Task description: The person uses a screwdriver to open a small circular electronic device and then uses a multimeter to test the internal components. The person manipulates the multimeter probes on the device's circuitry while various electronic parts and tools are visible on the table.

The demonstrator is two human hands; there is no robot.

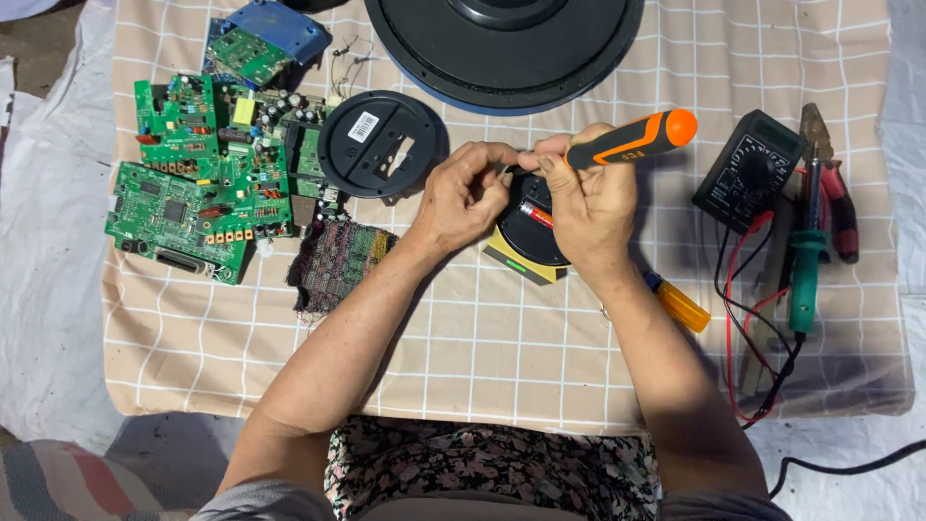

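Observation:
My right hand [588, 207] grips a screwdriver with an orange and black handle [632, 140], its tip pointing down and left toward my left fingers. My left hand [463, 198] pinches at the screwdriver's tip, over a small round black part [531, 233] that rests on a yellow and green block [516, 262]. A red strip shows on the black part between my hands. Both hands hover above a beige checked cloth [463, 338].
Green circuit boards [198, 178] lie at the left, a round black cover [376, 145] beside them, a large black disc [502, 43] at the top. At the right are a black multimeter [750, 169] with red and black leads, pliers [837, 207], a green-handled tool [803, 265] and a yellow-handled tool [678, 304].

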